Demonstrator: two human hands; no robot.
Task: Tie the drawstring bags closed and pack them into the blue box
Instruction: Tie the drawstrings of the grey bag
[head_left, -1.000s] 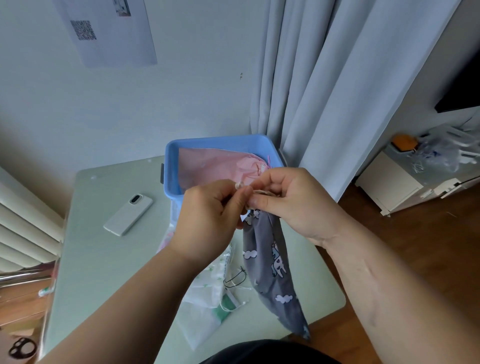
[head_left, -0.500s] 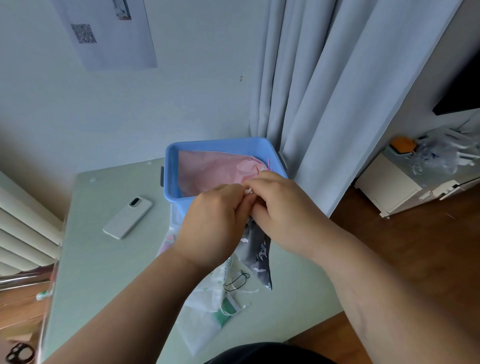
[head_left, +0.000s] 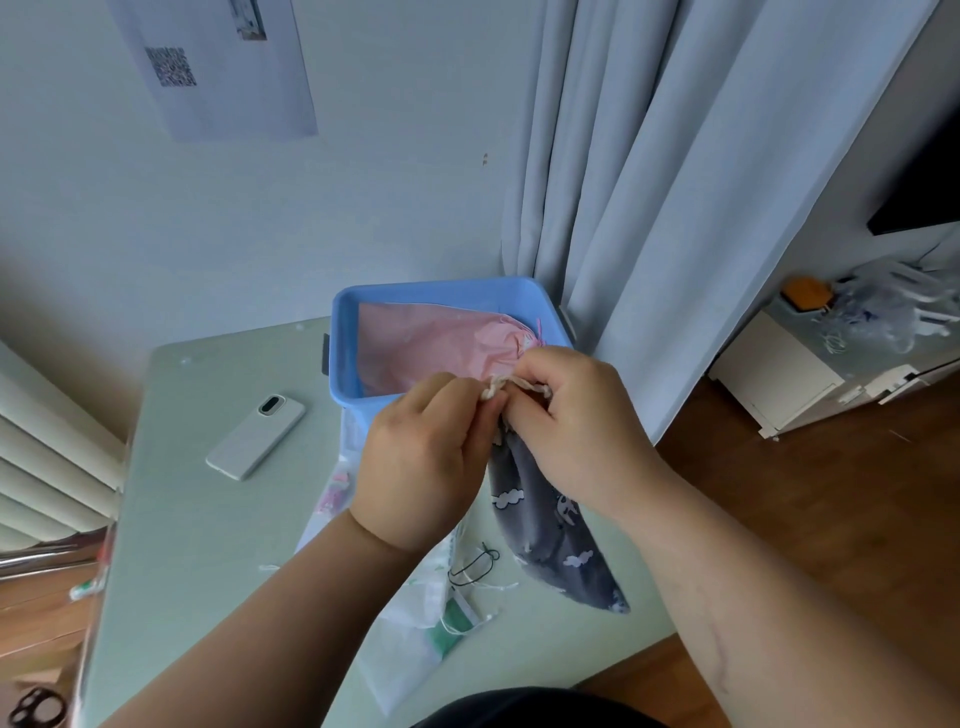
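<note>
- Grey drawstring bag (head_left: 550, 530), printed with white clouds, hangs from both hands over the near right part of the table (head_left: 197, 519). Its mouth is gathered at the fingers and its tail trails toward the near edge.
- The left hand (head_left: 421, 457) and right hand (head_left: 576, 431) each pinch the pale cord (head_left: 519, 385) at the bag's neck, fingertips almost meeting, just in front of the near wall of the blue box (head_left: 441, 288).
- The step looks like knotting. Keep the mouth cinched while the ends cross, pull evenly to both sides, and keep cloth out of the knot.
- The blue box sits at the far right of the table, beside the curtain (head_left: 649, 208). A pink bag (head_left: 441, 343) covers much of its floor, so the grey one probably goes on top.
- A white bag (head_left: 415, 613) lies on the table below the wrists, with a black loop (head_left: 472, 564) and loose strings on it. These could snag the hanging tail.
- A phone (head_left: 254, 436) lies to the left, well apart.
</note>
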